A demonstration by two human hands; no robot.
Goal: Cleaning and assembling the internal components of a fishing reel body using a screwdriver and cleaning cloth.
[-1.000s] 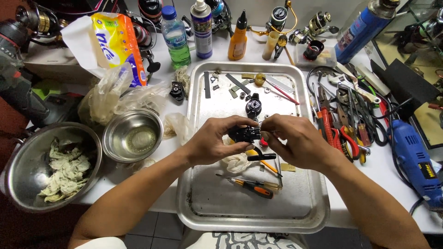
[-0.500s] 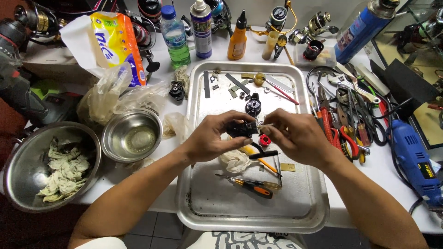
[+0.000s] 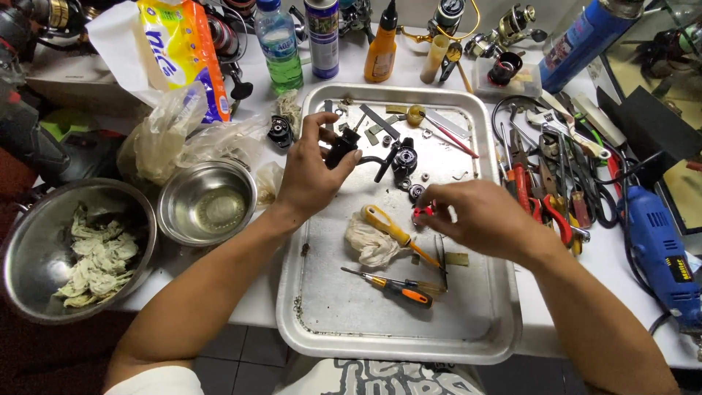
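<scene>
White surface (image 3: pixel 453 73), crowded edge to edge, seen from above; dark floor tiles below the near edge. Metal tray (image 3: pixel 475 322) square in the middle, strewn with small parts and strips. Far edge: yellow-and-orange plastic pack (image 3: pixel 179 51) leaning at the left, green-tinted clear bottle (image 3: pixel 280 44), grey spray can (image 3: pixel 322 36), orange squeeze bottle (image 3: pixel 382 44), tall blue canister (image 3: pixel 585 40) slanting at the right. Two steel bowls (image 3: pixel 208 203) at the left, pliers and a blue rotary tool (image 3: pixel 662 252) at the right.

Left hand (image 3: pixel 311 172) over the tray's far left, fingers pinching a black reel body (image 3: pixel 341 148), long axis slanting away and rightward, thin arm reaching right toward a black spool (image 3: pixel 404 157). Right hand (image 3: pixel 479 219) mid-tray, fingers pinching a small red part (image 3: pixel 423 212), beside a yellow-handled screwdriver (image 3: pixel 398 234) lying diagonally across a rag (image 3: pixel 369 245).
</scene>
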